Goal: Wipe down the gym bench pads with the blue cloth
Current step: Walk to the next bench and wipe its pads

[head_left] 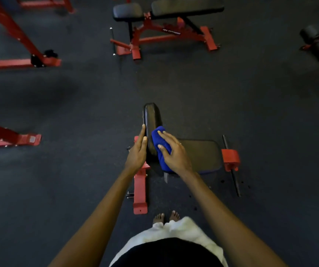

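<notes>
A red-framed gym bench stands in front of me, with an upright black back pad [152, 116] and a flat black seat pad [201, 154] to its right. My right hand [174, 151] presses a folded blue cloth [159, 139] against the right face of the back pad. My left hand [138, 149] lies flat against the left edge of the same pad, fingers extended, holding it steady. The cloth's lower end hangs down past my right palm.
A second black-padded bench [166, 10] on a red frame stands further ahead. Red machine frames [20, 62] sit on the left, and another red frame with roller pads [316, 43] is at the far right. Dark rubber flooring [251, 93] lies all around. My bare feet [166, 216] stand just behind the bench's red base.
</notes>
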Demonstrator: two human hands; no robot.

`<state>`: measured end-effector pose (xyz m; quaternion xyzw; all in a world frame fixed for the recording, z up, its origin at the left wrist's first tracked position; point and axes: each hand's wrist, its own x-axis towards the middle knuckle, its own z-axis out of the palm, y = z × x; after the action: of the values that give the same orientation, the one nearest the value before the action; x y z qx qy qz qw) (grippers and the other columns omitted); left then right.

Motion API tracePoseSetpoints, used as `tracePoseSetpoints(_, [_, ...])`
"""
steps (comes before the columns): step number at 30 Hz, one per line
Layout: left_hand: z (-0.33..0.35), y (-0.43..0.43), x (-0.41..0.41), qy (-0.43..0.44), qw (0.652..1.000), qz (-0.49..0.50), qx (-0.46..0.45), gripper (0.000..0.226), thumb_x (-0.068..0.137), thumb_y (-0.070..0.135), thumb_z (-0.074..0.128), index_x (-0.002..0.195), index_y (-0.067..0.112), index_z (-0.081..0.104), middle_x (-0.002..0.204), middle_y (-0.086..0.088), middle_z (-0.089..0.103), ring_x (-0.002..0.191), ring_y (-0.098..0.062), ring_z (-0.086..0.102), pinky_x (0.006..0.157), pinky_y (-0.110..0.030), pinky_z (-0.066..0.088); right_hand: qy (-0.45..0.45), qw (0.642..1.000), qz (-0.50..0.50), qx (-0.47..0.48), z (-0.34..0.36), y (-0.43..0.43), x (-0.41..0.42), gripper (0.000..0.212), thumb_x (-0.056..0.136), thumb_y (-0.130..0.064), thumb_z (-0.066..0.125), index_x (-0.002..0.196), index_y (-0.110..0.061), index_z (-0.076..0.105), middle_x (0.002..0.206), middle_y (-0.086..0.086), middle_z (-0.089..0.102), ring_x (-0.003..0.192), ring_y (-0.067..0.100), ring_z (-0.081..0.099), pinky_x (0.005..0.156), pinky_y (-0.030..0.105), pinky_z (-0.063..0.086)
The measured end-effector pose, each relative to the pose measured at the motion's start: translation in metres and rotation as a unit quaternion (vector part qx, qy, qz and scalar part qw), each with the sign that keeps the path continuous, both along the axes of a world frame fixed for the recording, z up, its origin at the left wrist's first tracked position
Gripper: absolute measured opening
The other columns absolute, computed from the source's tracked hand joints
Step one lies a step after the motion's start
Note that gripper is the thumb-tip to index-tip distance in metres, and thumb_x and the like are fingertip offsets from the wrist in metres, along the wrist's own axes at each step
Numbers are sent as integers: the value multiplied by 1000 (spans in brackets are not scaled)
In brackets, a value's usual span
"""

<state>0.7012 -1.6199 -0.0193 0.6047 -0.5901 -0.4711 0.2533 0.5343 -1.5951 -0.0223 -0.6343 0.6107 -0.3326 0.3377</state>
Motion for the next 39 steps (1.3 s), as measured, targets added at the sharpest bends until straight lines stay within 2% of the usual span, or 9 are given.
tracePoseSetpoints(6, [-19, 16, -6, 61, 995, 75, -5, 49, 111, 43, 31, 160, 44, 22, 160, 25, 25, 147, 1, 27, 123, -30, 27, 87, 991, 97, -19, 7, -38, -10, 50, 103, -23, 56, 152, -24, 45, 160, -1, 39, 149, 17, 32, 122, 32, 24])
tracePoseSetpoints(11, [-7, 28, -25, 12, 985, 173, -7, 47, 110, 43, 35, 156, 36, 38, 155, 19, 41, 136, 11, 35, 104, 2, 29, 66, 986, 146, -34, 12, -102, -19, 50, 101, -14, 55, 151, -17, 48, 159, 7, 40, 148, 23, 34, 124, 38, 25])
tracePoseSetpoints(16, [-12, 42, -45, 6, 956, 290, 50, 47, 108, 53, 33, 144, 34, 57, 131, 17, 59, 124, 0, 51, 100, -21, 40, 49, 983, 170, -46, 7, -122, -25, 49, 99, -13, 55, 148, -15, 52, 157, 11, 43, 145, 27, 40, 120, 35, 27])
tracePoseSetpoints(20, [-22, 50, -44, 14, 949, 305, 77, 50, 94, 79, 36, 123, 52, 66, 122, 12, 72, 119, -8, 65, 106, -47, 51, 56, 962, 255, -84, -2, -53, -34, 50, 99, -17, 53, 149, -17, 50, 159, 5, 41, 148, 30, 35, 122, 41, 28])
tracePoseSetpoints(25, [-21, 48, -38, -42, 941, 314, 115, 67, 86, 89, 35, 126, 46, 66, 126, 9, 71, 121, -12, 64, 108, -49, 50, 79, 967, 224, -91, -9, -123, -23, 51, 96, -24, 47, 146, -18, 53, 156, 8, 46, 144, 33, 41, 122, 44, 30])
tracePoseSetpoints(27, [-7, 46, -44, -90, 944, 295, 120, 60, 94, 79, 32, 127, 41, 65, 124, 6, 71, 118, -15, 65, 105, -44, 50, 68, 976, 198, -56, -2, -152, -22, 50, 97, -20, 50, 147, -15, 52, 155, 11, 46, 144, 31, 41, 122, 40, 29])
tracePoseSetpoints(31, [12, 44, -54, -161, 949, 254, 98, 47, 110, 48, 30, 125, 23, 66, 106, 1, 68, 99, -12, 61, 78, -24, 42, 51, 980, 187, -38, 7, -123, -26, 50, 100, -18, 55, 150, -16, 49, 159, 9, 40, 146, 28, 38, 121, 41, 30])
tracePoseSetpoints(35, [12, 44, -47, -171, 953, 230, 100, 50, 109, 52, 30, 130, 23, 66, 110, 1, 69, 101, -12, 62, 81, -23, 42, 65, 972, 222, -40, 7, -62, -33, 51, 103, -20, 54, 153, -21, 43, 164, 3, 33, 151, 30, 30, 117, 43, 33])
tracePoseSetpoints(39, [10, 44, -30, -188, 963, 188, 39, 43, 109, 44, 40, 130, 21, 69, 112, 8, 70, 103, -2, 62, 82, -9, 44, 83, 981, 174, -32, 11, -114, -10, 50, 100, -17, 56, 149, -21, 49, 161, 2, 38, 150, 28, 30, 121, 44, 32])
